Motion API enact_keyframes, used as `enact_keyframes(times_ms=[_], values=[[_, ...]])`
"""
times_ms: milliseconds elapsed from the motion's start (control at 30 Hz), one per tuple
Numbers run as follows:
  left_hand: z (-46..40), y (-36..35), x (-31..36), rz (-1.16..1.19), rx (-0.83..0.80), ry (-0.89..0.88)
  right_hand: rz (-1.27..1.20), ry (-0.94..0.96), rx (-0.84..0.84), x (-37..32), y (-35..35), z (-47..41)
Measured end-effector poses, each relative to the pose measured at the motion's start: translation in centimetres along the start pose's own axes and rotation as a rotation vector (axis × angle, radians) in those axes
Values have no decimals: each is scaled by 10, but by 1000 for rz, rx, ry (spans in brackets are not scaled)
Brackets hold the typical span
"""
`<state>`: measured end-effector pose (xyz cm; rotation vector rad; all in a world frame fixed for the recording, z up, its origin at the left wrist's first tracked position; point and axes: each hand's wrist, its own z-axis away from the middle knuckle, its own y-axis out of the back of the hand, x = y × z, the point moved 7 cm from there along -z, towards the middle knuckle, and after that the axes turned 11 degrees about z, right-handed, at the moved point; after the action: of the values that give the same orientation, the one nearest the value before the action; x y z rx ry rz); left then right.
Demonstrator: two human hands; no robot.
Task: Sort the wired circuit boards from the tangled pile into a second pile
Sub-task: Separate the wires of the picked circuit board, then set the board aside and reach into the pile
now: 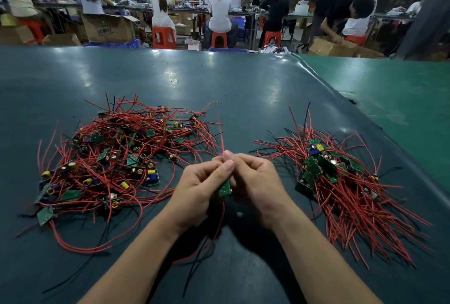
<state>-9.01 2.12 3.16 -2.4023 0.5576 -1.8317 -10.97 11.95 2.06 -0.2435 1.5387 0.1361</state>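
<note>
- Both your hands meet at the centre of the head view, raised just above the dark green surface (219, 79), between the two piles.
- Your left hand (202, 184) has its fingers curled inward, thumb and forefinger pinching a small green circuit board (224, 188) that hangs edge-on between your palms.
- Your right hand (255, 179) is curled as well, its fingertips pressed against those of the left at the top of the board, where a red wire (221, 135) rises out of the grip and stands up toward the far side.
- More red wire and a thin black wire (194, 272) trail down from the board and across the surface between your forearms.
- Left of your hands lies the tangled pile (109, 162): looping red leads knotted around green boards, with yellow and blue capacitors and copper coils showing among them.
- Right of your hands lies the second pile (341, 179), with its boards stacked close together at the near-left side and its red leads fanned out in roughly one direction, toward the lower right.
- A lighter green surface (401, 99) adjoins yours on the right.
- Beyond the far edge, workers in white caps (220, 11) sit on orange stools (164, 36) at long benches, backs turned to you, with cardboard boxes (109, 28) on the floor around them.
</note>
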Motion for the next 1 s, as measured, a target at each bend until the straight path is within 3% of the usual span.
enact_keyframes(times_ms=[267,533,700,900,1000], values=[[4,-4,-3,-24,-52,91,-81,-59,-60,-2,5,1],[8,-9,-5,-106,-132,123,-287,-4,381,-2,45,-7],[8,-9,-4,-155,-146,136,-259,74,556,-2,63,-5],[8,-5,-7,-131,-107,164,-49,191,817,-6,76,3],[9,-5,-4,-137,-118,129,-80,203,975,-7,97,10]])
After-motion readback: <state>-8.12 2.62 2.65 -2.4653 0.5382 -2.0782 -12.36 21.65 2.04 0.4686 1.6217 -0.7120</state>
